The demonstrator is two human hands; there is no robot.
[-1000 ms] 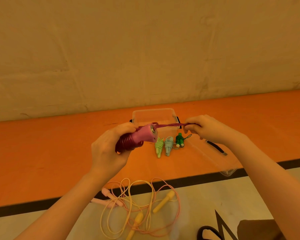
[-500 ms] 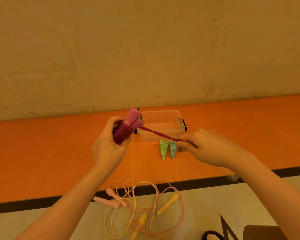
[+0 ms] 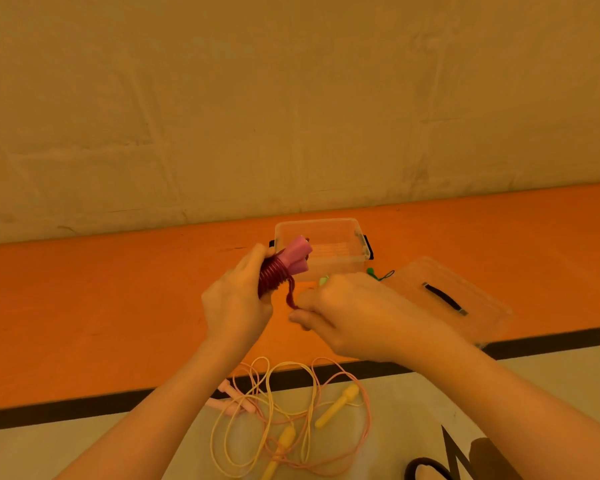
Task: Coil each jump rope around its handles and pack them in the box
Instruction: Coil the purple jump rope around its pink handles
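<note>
Two hands meet at the centre of the frame. The left hand (image 3: pixel 236 303) has its grip clenched round the pink handles (image 3: pixel 297 256), which tilt up toward the right with dark red rope (image 3: pixel 274 275) coiled tightly round them. The right hand (image 3: pixel 354 313) pinches the loose tail of that rope just right of the coil. Behind them, a clear plastic box (image 3: pixel 326 237) sits on the orange tabletop (image 3: pixel 84 306), its lid (image 3: pixel 447 299) lying to the right. At lower centre, a pale pink rope (image 3: pixel 343 379) and a yellow rope (image 3: pixel 281 441) lie tangled and uncoiled on the light floor (image 3: pixel 430 382).
</note>
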